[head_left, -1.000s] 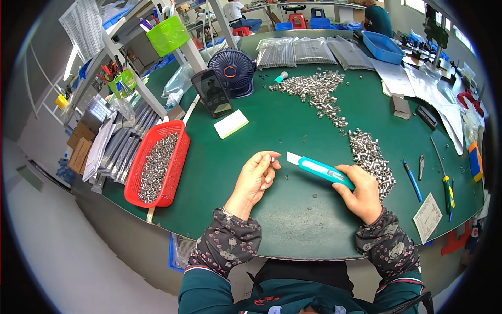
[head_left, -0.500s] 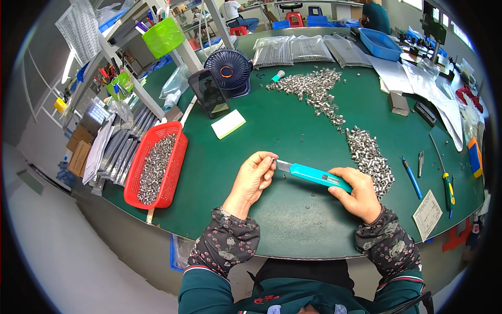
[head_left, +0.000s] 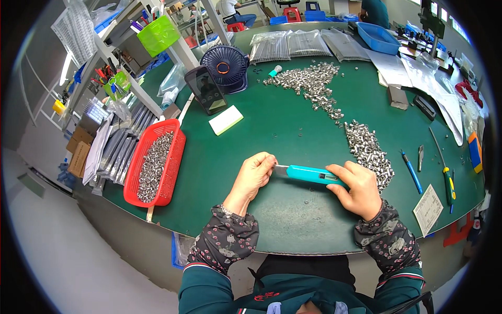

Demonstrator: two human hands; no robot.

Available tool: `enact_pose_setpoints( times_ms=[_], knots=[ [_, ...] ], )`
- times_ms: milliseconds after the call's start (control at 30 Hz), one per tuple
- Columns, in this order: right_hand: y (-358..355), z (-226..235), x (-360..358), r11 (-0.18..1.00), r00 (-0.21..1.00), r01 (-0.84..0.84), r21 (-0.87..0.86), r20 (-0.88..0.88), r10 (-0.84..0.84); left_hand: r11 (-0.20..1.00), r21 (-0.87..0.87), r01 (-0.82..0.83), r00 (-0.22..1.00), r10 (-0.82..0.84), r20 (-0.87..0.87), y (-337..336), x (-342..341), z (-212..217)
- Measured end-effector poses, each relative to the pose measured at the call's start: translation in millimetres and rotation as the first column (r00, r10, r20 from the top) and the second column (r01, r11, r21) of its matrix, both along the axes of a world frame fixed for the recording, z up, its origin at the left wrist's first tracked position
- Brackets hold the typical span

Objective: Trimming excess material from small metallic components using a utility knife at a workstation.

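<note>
My right hand (head_left: 360, 189) is wrapped round the handle of a turquoise utility knife (head_left: 309, 174). Its blade (head_left: 281, 170) points left, and the tip meets the pinched fingertips of my left hand (head_left: 252, 179). Whatever those fingers hold is too small and covered to make out. Right of the knife lies a heap of small metal sleeves (head_left: 367, 156), close to my right hand. A larger spread of similar metal pieces (head_left: 308, 83) lies farther back. To the left, a red plastic basket (head_left: 179, 152) contains many more metal pieces.
A phone (head_left: 206, 90) leans by a dark fan (head_left: 226, 68), with a notepad (head_left: 226, 120) in front. On the right are a blue pen (head_left: 411, 171), a screwdriver (head_left: 448, 186) and a paper card (head_left: 428, 210). Bagged parts (head_left: 305, 43) and a blue tray (head_left: 378, 38) stand at the back.
The knife has turned slightly to lie more level, its blade tip a little lower against my left fingertips. My left fingers have closed up more. The whole view has shifted slightly.
</note>
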State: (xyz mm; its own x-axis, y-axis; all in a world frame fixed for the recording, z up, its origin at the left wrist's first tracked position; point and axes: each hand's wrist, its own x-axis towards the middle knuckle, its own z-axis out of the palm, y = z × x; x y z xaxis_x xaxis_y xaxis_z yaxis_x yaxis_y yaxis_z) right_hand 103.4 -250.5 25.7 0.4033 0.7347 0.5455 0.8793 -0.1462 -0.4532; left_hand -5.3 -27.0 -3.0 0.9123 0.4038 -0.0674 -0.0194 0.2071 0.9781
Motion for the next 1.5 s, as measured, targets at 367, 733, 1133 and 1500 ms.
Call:
enact_pose_setpoints(
  times_ms=[367,733,1133,1500],
  knots=[
    [1,2,4,0.988,0.984,0.063,0.141,0.155,-0.085,0.978,-0.208,-0.01,1.0,0.01,-0.001,4,-3,4],
    [2,-4,3,0.994,0.997,0.078,0.076,-0.003,-0.078,0.985,-0.163,-0.048,0.996,0.06,0.073,1,0,6],
    [2,-7,5,0.998,0.986,-0.017,0.064,-0.165,0.028,0.962,-0.271,0.037,0.986,0.01,0.168,4,-1,1],
    [1,-2,5,1.0,0.997,0.004,0.0,-0.077,-0.004,0.998,-0.067,0.004,0.999,0.0,0.054,-1,-1,4]
  ],
)
